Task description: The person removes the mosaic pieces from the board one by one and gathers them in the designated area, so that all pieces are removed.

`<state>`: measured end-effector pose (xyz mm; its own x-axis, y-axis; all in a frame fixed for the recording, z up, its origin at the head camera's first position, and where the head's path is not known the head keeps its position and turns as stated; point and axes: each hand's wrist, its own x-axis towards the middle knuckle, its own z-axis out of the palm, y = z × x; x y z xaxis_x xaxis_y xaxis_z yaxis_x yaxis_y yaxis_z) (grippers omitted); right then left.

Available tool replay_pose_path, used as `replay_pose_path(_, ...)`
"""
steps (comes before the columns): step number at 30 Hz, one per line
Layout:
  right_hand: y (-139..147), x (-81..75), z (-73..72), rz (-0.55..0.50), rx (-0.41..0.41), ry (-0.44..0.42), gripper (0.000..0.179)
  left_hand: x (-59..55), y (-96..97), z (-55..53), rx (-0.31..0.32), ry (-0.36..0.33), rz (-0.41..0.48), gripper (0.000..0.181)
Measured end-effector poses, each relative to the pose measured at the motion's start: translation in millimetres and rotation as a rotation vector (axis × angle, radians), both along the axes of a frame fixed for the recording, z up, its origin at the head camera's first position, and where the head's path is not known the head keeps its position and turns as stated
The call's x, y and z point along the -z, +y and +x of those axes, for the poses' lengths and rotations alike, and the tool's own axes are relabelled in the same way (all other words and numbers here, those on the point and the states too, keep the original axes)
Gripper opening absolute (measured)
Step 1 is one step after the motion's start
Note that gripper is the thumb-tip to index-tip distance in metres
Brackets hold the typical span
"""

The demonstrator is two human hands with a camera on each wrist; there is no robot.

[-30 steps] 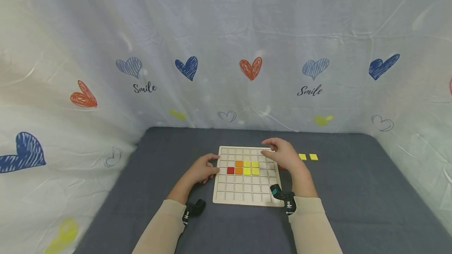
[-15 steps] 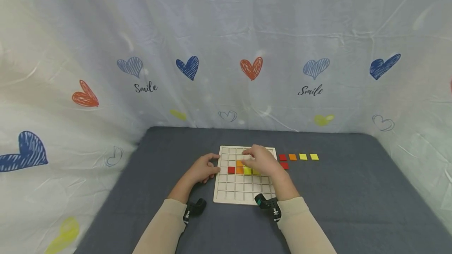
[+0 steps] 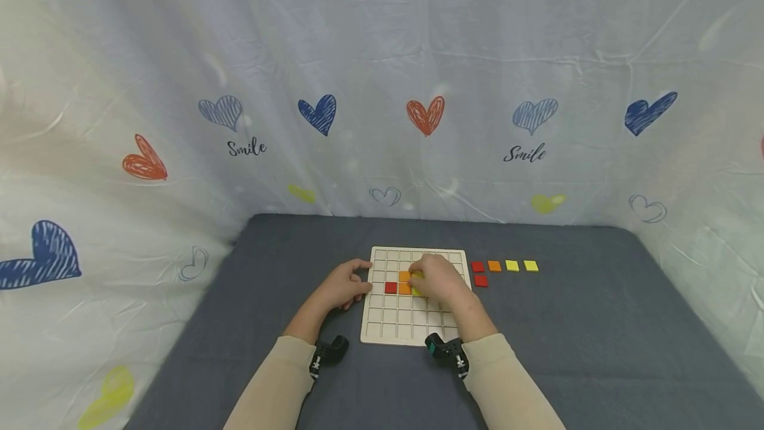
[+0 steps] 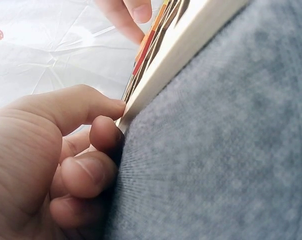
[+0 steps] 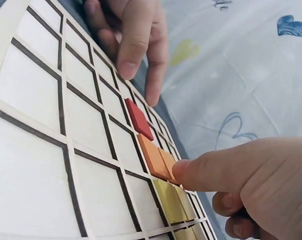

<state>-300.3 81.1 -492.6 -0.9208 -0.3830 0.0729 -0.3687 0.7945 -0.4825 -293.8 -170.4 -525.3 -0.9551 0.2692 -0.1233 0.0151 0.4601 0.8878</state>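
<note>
A pale wooden grid board (image 3: 382,332) lies on the table. My left hand (image 3: 339,288) touches its left edge with thumb and index finger spread along it; the other fingers are curled, as the left wrist view shows. My right hand (image 3: 440,277) is over the middle of the board, partly hiding the yellow tiles (image 5: 170,200). Its thumb (image 5: 191,175) reaches out to the edge of the orange tiles (image 5: 152,156), while the index tip is hidden in the right wrist view. A red tile (image 3: 390,288) sits in the cell left of the lower orange one.
Right of the board lie two red tiles (image 3: 480,281), an orange tile (image 3: 494,265) and two yellow tiles (image 3: 531,265). The table (image 3: 597,324) has a dark grey cloth. A white curtain (image 3: 382,151) printed with hearts hangs behind it.
My right hand has moved left from the board's right edge and down to the orange and yellow tiles, uncovering the loose tiles at the right. My left hand has stayed at the left edge.
</note>
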Motion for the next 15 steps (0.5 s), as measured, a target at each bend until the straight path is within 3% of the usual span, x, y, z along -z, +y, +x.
replay_pose_path(10,-2.9,5.0,-2.6,0.03,0.068,0.087,0.02,-0.2,-0.5,-1.2,-0.008,-0.004,-0.018,0.056)
replay_pose_path(15,-1.5,-0.1,-1.9,-0.016,0.07,0.075,0.023,-0.4,-0.9,-1.4,0.0,-0.004,-0.012,0.055)
